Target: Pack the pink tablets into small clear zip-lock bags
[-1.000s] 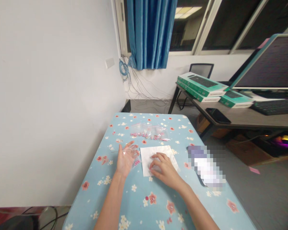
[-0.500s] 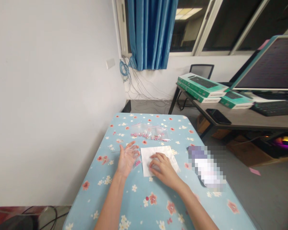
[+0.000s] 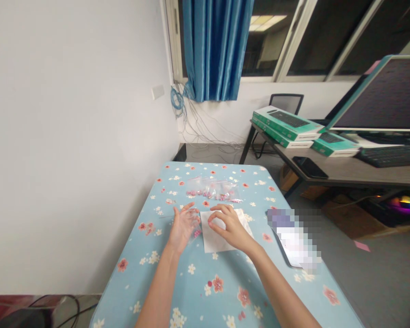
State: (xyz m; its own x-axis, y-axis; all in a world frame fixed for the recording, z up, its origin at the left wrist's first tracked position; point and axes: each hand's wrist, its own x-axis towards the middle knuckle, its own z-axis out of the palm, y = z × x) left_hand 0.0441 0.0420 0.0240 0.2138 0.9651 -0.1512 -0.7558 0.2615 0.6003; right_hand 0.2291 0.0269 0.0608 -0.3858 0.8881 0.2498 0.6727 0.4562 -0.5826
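Observation:
My left hand [image 3: 183, 230] is turned palm up, its fingers curled around a small clear plastic bag [image 3: 195, 224]. Pink beads [image 3: 197, 233] gather at the bottom of that bag. A white sheet [image 3: 215, 243], possibly paper or cloth, lies flat just to the right. Over this sheet hovers my right hand [image 3: 230, 228], thumb and index finger curved into a ring with their tips together. Anything between those tips is too small to make out. Farther back, several clear bags [image 3: 213, 187] with pink beads lie overlapping on the flowered tablecloth [image 3: 191, 291].
A pixelated flat object [image 3: 294, 241] lies on the table's right side. Beyond it stands a desk with green keyboard boxes [image 3: 287, 125], a black phone [image 3: 310, 167], a keyboard [image 3: 391, 156] and a monitor [image 3: 382, 95]. A white wall [image 3: 71, 136] runs along the left.
My right hand has moved up from the white sheet and slightly away from me, its thumb and index finger closing into a ring. My left hand has turned slightly, still with the bag.

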